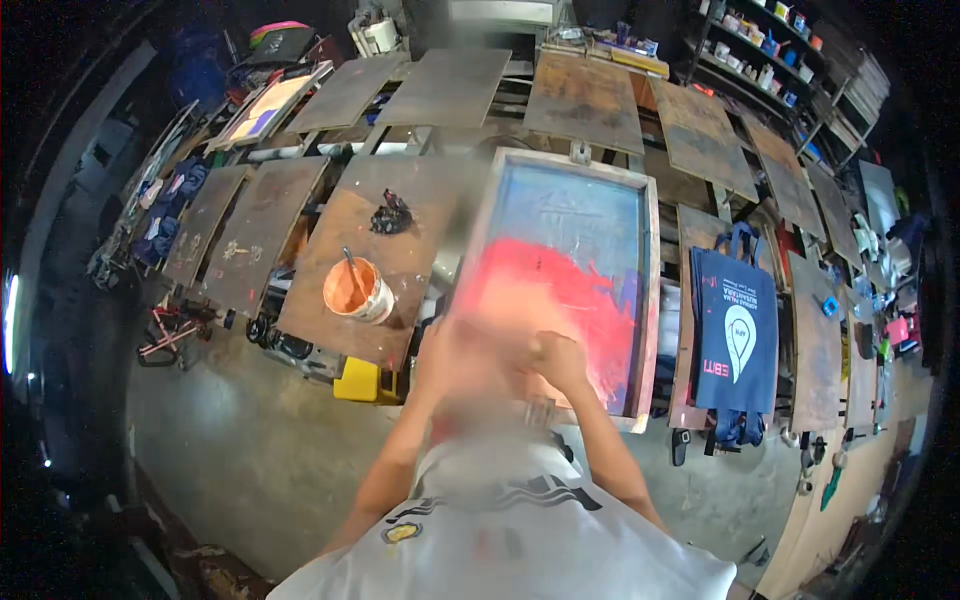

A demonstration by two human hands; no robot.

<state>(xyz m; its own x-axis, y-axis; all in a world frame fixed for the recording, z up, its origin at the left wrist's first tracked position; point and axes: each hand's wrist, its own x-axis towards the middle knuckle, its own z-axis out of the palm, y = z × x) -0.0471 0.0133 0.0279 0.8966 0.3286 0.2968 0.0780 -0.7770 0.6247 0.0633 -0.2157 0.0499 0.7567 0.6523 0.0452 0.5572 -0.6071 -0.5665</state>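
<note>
A wooden-framed printing screen (650, 290) lies in front of me, its mesh blue at the far end and spread with wet red-pink ink (600, 330) over the near part. My right hand (560, 358) is closed above the inked near part; what it grips, if anything, is hidden by a blur. My left hand (432, 345) is by the near left side of the frame, its fingers smeared by the same blur. To the left, a white tub of orange ink (375, 305) with a stick in it stands on a brown board, near a crumpled black plastic bag (390, 213).
A navy tote bag (718, 340) with a white print lies on a board to the right. Several flat boards (445, 88) stand in rows across the racks. A yellow container (366, 381) sits low at the left. Shelves of jars (765, 50) stand at the back right.
</note>
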